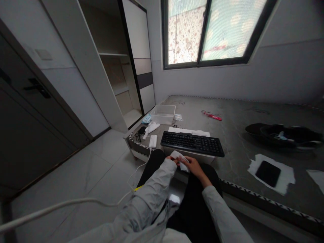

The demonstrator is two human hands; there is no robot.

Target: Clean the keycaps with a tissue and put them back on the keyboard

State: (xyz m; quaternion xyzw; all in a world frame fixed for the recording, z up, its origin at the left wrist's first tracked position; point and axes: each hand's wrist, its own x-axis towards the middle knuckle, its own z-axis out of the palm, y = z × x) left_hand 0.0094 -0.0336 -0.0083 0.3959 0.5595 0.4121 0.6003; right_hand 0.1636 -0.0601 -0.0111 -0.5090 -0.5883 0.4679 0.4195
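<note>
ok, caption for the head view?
Both hands hold a white wipe in front of a black keyboard.

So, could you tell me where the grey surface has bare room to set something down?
Bare mattress lies between the red packet and dark bundle, and right of the keyboard. The corner around the clear tub is crowded.

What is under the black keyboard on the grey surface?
The black keyboard rests on a white flat box whose edges show behind and below it. What the box holds, and whatever lies beneath it on the grey surface, is covered.
</note>
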